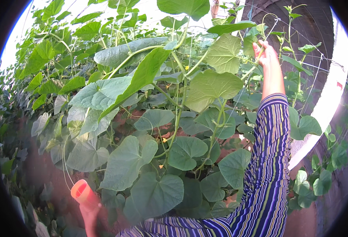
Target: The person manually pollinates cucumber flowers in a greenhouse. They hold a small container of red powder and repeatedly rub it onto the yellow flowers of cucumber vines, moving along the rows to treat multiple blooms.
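Observation:
At the lower left, my left hand [88, 212] grips an open-topped red-orange plastic cylinder [86, 196]. A thin pale strand [64, 158] curves from the cylinder's rim up towards the leaves. My right arm is raised at the upper right, and my right hand [265, 54] holds a cucumber vine stem [251, 72] close to its tip. The fingers curl around the stem, partly hiding it. Broad cucumber leaves [217, 89] hang just left of this hand. Another leafy vine [179, 115] climbs upright in front of me, with small yellow flowers [164, 139] low on it.
Rows of cucumber plants [58, 68] fill the left and back. Support strings [311, 84] and thin wires run among the vines at right. A pale curved post or wall edge [325, 109] stands at right beside a dark wall [298, 26]. Reddish soil [40, 169] shows below.

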Motion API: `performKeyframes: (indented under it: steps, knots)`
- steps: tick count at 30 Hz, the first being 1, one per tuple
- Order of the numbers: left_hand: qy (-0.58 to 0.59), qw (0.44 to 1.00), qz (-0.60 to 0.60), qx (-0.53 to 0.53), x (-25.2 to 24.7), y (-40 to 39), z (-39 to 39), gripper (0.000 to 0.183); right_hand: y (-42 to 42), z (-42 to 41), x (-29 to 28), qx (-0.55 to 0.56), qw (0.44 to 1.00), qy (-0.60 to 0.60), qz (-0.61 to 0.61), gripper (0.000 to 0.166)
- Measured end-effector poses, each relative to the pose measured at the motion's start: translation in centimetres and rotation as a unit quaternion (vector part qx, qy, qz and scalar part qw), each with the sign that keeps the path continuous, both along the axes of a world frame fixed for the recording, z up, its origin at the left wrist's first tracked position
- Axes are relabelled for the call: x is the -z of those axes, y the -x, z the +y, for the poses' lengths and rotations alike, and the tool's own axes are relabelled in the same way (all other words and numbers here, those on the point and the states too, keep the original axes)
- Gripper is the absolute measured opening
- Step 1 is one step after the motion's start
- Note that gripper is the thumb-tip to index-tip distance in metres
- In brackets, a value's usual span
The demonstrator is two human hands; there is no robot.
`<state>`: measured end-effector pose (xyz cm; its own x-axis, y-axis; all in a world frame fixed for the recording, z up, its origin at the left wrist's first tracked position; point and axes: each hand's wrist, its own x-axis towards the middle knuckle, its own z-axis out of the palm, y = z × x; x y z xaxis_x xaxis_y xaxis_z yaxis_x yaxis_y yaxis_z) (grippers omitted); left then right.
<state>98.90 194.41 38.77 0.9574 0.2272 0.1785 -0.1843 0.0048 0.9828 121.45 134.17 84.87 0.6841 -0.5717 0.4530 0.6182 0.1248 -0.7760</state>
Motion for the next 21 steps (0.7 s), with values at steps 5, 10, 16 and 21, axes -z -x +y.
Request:
performKeyframes:
  steps: [5,10,16,21]
  knots:
    - [0.034,0.999,0.009,0.016,0.7,-2.0,0.3,0.040,3.6,0.0,-1.1,0.104,0.979,0.169,0.045,0.062]
    - [0.025,0.999,0.042,0.002,-3.0,-1.9,2.5,0.058,4.4,-2.5,-0.5,0.294,0.924,0.245,-0.005,0.069]
    - [0.013,0.999,0.017,-0.047,-0.8,1.3,7.8,0.050,17.3,21.9,16.5,-0.190,0.874,0.382,-0.232,0.061]
    - [0.024,0.992,0.015,-0.122,0.8,2.7,12.5,0.051,16.1,37.8,28.5,-0.687,0.477,0.542,0.089,0.059]
